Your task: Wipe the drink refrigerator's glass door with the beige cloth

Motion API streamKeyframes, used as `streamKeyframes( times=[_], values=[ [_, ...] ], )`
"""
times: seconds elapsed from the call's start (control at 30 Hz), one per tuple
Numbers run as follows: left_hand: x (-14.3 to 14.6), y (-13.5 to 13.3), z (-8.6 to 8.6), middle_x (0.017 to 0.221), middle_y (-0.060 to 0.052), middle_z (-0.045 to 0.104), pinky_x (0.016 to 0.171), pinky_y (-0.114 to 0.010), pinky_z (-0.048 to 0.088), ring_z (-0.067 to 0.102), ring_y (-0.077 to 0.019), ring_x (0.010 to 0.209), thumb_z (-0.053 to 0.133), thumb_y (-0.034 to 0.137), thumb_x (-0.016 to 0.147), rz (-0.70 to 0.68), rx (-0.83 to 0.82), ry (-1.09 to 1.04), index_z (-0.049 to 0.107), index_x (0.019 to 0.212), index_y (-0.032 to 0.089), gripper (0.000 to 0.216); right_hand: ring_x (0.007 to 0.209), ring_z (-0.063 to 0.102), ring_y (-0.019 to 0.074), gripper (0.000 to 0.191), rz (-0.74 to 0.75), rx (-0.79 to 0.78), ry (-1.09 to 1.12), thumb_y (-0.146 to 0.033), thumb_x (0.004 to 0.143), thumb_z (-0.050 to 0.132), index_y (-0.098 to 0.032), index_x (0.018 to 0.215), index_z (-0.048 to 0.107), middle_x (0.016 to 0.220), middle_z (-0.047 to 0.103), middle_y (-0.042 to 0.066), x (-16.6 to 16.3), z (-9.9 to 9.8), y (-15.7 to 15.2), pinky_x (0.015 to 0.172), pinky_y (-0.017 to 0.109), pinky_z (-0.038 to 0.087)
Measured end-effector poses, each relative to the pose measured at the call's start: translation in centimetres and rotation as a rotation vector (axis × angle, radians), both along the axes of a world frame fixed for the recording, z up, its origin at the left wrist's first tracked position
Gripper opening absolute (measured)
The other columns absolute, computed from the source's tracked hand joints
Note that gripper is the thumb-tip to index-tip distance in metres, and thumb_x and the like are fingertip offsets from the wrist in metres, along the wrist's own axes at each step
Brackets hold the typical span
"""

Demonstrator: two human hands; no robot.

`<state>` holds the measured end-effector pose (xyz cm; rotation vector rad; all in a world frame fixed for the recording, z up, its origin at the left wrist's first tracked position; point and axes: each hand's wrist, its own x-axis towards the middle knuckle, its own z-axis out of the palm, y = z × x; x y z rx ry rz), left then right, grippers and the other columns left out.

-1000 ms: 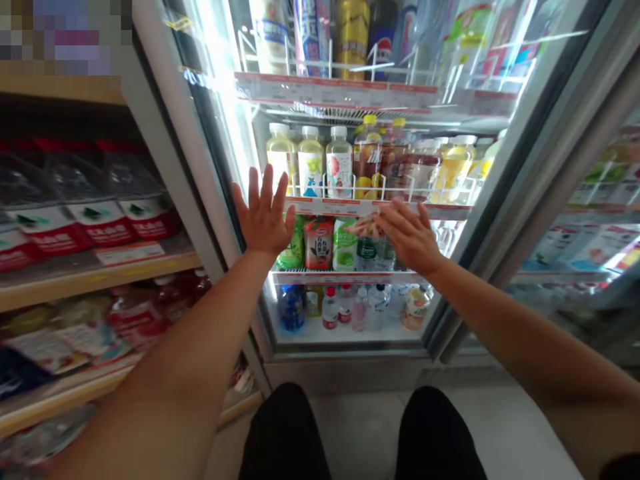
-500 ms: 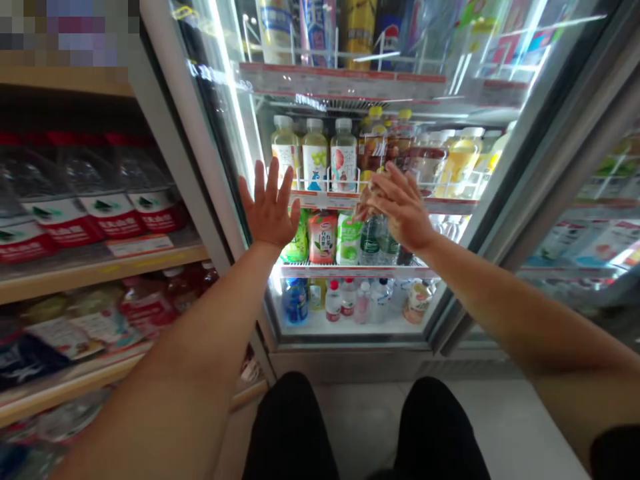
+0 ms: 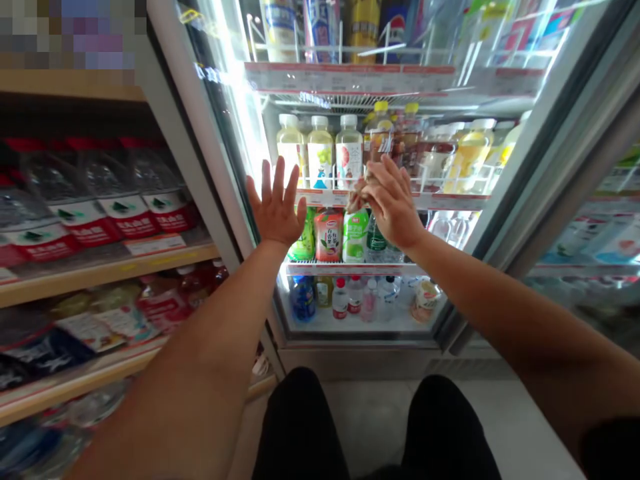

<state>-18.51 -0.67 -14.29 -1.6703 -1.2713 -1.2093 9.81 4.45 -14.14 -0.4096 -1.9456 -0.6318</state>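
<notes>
My left hand (image 3: 278,212) lies flat with its fingers spread against the glass door (image 3: 300,337) of a lit drinks fridge, near its left frame. To the right, my right hand (image 3: 393,203) is at the glass, turned sideways, its fingers extended close together and slightly bent. A skin-coloured shape beside its fingertips looks like their reflection, though I cannot be sure. Behind the glass stand white-capped juice bottles (image 3: 320,155) and yellow-capped bottles (image 3: 381,133). Under them are a red drink pack (image 3: 329,237) and a green-and-white pack (image 3: 355,238).
Wooden shelves (image 3: 120,267) with red-labelled water bottles (image 3: 117,207) adjoin the fridge on the left. A metal door frame (image 3: 550,173) and another fridge section are at the right. Small bottles (image 3: 340,300) and a paper-labelled tub (image 3: 425,301) rest on the fridge floor. My knees (image 3: 300,420) are below.
My right hand has shifted a little left across the glass, and its fingers look more bent. The left hand keeps its place on the door. The whole view has moved slightly.
</notes>
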Motion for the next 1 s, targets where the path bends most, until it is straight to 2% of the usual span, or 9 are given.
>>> streamKeyframes(
  times=[0.1,0.2,0.3,0.43,0.57,0.67,0.83,0.9,1.0],
  values=[
    [0.0,0.0,0.0,0.169,-0.003,0.029,0.131,-0.050,-0.014,0.007,-0.0250,0.161,0.041,0.056,0.101,-0.003,0.007,-0.005,0.042,0.159,0.025,0.065,0.160,0.020,0.0254,0.038,0.008,-0.025,0.007,-0.020,0.104,0.042,-0.033,0.134,0.062,0.161,0.048,0.000,-0.7,-1.5,-0.1,0.131,0.059,0.016],
    [0.1,-0.1,-0.1,0.169,-0.004,0.029,0.130,-0.050,-0.013,0.008,-0.0250,0.161,0.041,0.054,0.101,0.006,0.010,0.004,0.041,0.159,0.027,0.065,0.157,0.030,0.0219,0.036,0.051,-0.010,-0.249,-0.016,0.103,0.043,-0.032,0.126,0.066,0.155,0.055,-0.001,-1.5,-3.1,-0.9,0.131,0.055,0.021],
    [0.0,0.0,-0.1,0.170,-0.004,0.028,0.130,-0.050,-0.014,0.007,-0.0253,0.161,0.041,0.053,0.100,0.009,0.005,0.000,0.040,0.160,0.027,0.065,0.158,0.028,0.0228,0.038,0.046,-0.008,-0.281,-0.015,0.103,0.040,-0.030,0.127,0.065,0.159,0.051,-0.001,-2.2,-1.0,-1.1,0.131,0.056,0.018],
    [-0.1,0.1,-0.2,0.170,-0.004,0.028,0.129,-0.051,-0.014,0.005,-0.0251,0.161,0.041,0.052,0.100,-0.003,0.001,-0.001,0.040,0.160,0.026,0.065,0.160,0.019,0.0276,0.037,-0.034,-0.011,0.016,-0.022,0.105,0.040,-0.031,0.135,0.060,0.163,0.044,0.001,-2.9,2.5,-0.7,0.130,0.062,0.012],
    [-0.2,0.3,-0.3,0.170,-0.004,0.029,0.130,-0.049,-0.013,0.006,-0.0237,0.161,0.041,0.050,0.101,0.018,0.031,0.027,0.039,0.160,0.027,0.064,0.160,0.021,0.0258,0.029,0.020,0.036,-0.171,-0.030,0.103,0.051,-0.029,0.129,0.064,0.161,0.049,0.002,-3.1,-0.4,-1.0,0.133,0.055,0.011],
    [-0.1,0.2,-0.3,0.169,-0.004,0.030,0.130,-0.050,-0.013,0.007,-0.0244,0.161,0.042,0.050,0.101,0.025,0.033,0.024,0.039,0.160,0.029,0.063,0.157,0.028,0.0187,0.033,0.077,0.042,-0.371,-0.016,0.102,0.046,-0.030,0.125,0.065,0.157,0.054,-0.001,-3.2,-1.5,-1.3,0.133,0.049,0.017],
    [0.3,-0.3,-0.1,0.168,-0.004,0.033,0.130,-0.051,-0.010,0.007,-0.0243,0.161,0.042,0.049,0.101,0.032,0.024,0.001,0.043,0.158,0.026,0.061,0.157,0.031,0.0248,0.026,-0.023,0.051,-0.016,-0.024,0.105,0.046,-0.030,0.118,0.067,0.155,0.056,0.001,-3.7,1.3,-1.0,0.132,0.057,0.015],
    [0.4,-0.4,-0.1,0.168,-0.004,0.033,0.130,-0.051,-0.010,0.006,-0.0230,0.161,0.042,0.048,0.102,0.044,0.018,0.005,0.044,0.157,0.026,0.060,0.156,0.033,0.0250,0.022,-0.041,0.089,0.034,-0.026,0.105,0.049,-0.030,0.117,0.068,0.154,0.057,0.002,-3.8,0.8,-1.1,0.132,0.057,0.015],
    [0.4,-0.5,-0.2,0.168,-0.003,0.032,0.131,-0.050,-0.011,0.005,-0.0229,0.161,0.042,0.045,0.101,0.054,0.002,0.005,0.042,0.158,0.027,0.060,0.154,0.036,0.0213,0.027,0.037,0.167,-0.206,-0.017,0.102,0.049,-0.028,0.119,0.067,0.152,0.059,0.001,-3.9,-1.6,-1.5,0.133,0.052,0.017]
  ],
)
